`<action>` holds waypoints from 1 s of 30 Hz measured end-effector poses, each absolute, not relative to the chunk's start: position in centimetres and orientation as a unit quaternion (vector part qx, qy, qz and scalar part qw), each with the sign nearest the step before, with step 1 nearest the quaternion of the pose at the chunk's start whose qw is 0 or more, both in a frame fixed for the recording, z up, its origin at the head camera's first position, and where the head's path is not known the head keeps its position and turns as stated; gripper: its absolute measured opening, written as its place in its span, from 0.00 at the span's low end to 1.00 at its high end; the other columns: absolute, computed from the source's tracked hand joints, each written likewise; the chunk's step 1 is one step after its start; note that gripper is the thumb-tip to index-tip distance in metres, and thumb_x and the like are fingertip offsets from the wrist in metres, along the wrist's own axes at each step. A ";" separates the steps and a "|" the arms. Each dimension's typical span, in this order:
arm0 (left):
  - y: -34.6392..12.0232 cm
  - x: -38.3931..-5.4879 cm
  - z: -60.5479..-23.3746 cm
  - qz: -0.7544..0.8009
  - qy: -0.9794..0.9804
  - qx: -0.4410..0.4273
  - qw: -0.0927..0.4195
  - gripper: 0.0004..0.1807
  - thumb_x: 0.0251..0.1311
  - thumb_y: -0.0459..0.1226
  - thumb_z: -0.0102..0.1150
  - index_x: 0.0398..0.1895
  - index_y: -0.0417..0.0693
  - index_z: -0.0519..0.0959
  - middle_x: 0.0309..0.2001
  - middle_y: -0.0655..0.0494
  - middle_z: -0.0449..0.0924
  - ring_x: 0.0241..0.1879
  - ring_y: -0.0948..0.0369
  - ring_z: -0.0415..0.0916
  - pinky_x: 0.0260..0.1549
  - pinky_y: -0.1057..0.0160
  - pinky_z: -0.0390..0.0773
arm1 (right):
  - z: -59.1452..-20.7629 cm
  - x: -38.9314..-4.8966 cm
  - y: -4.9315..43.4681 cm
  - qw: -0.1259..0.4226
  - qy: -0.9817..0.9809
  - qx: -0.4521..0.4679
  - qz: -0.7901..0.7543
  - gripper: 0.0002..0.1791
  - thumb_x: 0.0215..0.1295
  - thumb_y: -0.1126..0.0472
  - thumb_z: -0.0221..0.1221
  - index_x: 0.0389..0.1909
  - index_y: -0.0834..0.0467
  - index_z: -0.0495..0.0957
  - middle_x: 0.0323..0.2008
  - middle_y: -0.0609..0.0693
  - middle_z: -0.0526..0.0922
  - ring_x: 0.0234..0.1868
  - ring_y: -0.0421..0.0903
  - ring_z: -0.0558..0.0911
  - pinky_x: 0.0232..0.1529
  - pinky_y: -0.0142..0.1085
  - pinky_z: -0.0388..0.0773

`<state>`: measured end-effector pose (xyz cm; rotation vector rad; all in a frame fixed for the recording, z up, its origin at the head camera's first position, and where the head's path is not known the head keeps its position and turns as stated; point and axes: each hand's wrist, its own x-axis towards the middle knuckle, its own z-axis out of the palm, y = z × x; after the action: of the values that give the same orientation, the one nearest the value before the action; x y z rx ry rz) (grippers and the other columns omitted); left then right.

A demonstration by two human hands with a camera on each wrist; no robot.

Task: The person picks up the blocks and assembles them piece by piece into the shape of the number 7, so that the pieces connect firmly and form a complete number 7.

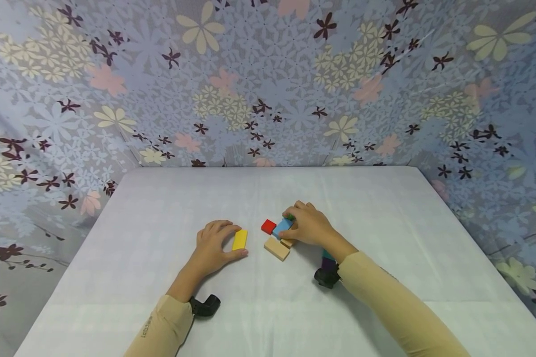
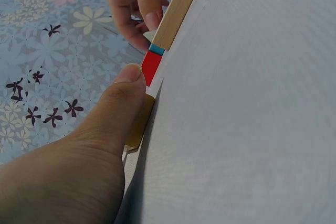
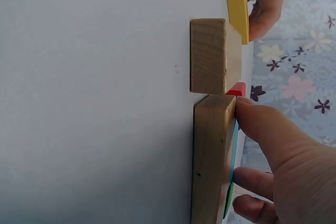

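In the head view my left hand [image 1: 214, 248] holds a flat yellow block [image 1: 239, 240] by its two ends, between thumb and fingers. To its right, my right hand [image 1: 310, 225] pinches a light blue block [image 1: 282, 228], thumb on the near side and fingers on the far side. A red block [image 1: 268, 226] sits at the blue block's left end. Nearer to me lies a plain wooden block [image 1: 277, 248], with another wooden block [image 3: 210, 150] beside it, partly hidden by my right hand. A bit of green block [image 1: 290, 217] shows under the right fingers.
Teal and purple pieces [image 1: 328, 260] lie partly hidden beneath my right wrist. Black wrist cameras [image 1: 206, 306] hang at both cuffs. A white cloth covers the table [image 1: 183, 193], and a flowered curtain [image 1: 268, 84] stands behind it.
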<state>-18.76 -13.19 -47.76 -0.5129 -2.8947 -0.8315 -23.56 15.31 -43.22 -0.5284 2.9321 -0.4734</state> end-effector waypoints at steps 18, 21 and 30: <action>-13.1 -18.8 -47.9 -0.260 -0.950 -0.165 0.050 0.35 0.50 0.62 0.69 0.61 0.60 0.77 0.65 0.51 0.71 0.69 0.48 0.60 0.64 0.36 0.58 | -42.4 -23.9 13.7 0.082 0.975 -0.173 -0.113 0.41 0.52 0.34 0.69 0.64 0.50 0.76 0.52 0.52 0.74 0.48 0.50 0.72 0.44 0.44 0.75; -13.2 -18.9 -48.0 -0.259 -0.950 -0.165 0.050 0.35 0.50 0.62 0.69 0.61 0.60 0.77 0.65 0.51 0.71 0.69 0.48 0.60 0.64 0.36 0.58 | -42.3 -24.0 13.5 0.085 0.976 -0.165 -0.114 0.41 0.51 0.35 0.70 0.63 0.53 0.77 0.50 0.52 0.75 0.48 0.50 0.72 0.46 0.46 0.74; -13.2 -18.8 -48.2 -0.261 -0.949 -0.168 0.051 0.35 0.50 0.62 0.69 0.61 0.61 0.76 0.65 0.52 0.71 0.69 0.49 0.60 0.64 0.36 0.57 | -42.6 -24.2 13.6 0.082 0.973 -0.171 -0.131 0.41 0.52 0.34 0.69 0.61 0.56 0.77 0.51 0.52 0.78 0.48 0.49 0.76 0.47 0.44 0.78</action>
<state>-18.85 -13.22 -48.20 -0.5106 -2.8881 -0.7954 -24.16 13.55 -42.65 -0.5103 2.9079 -0.3919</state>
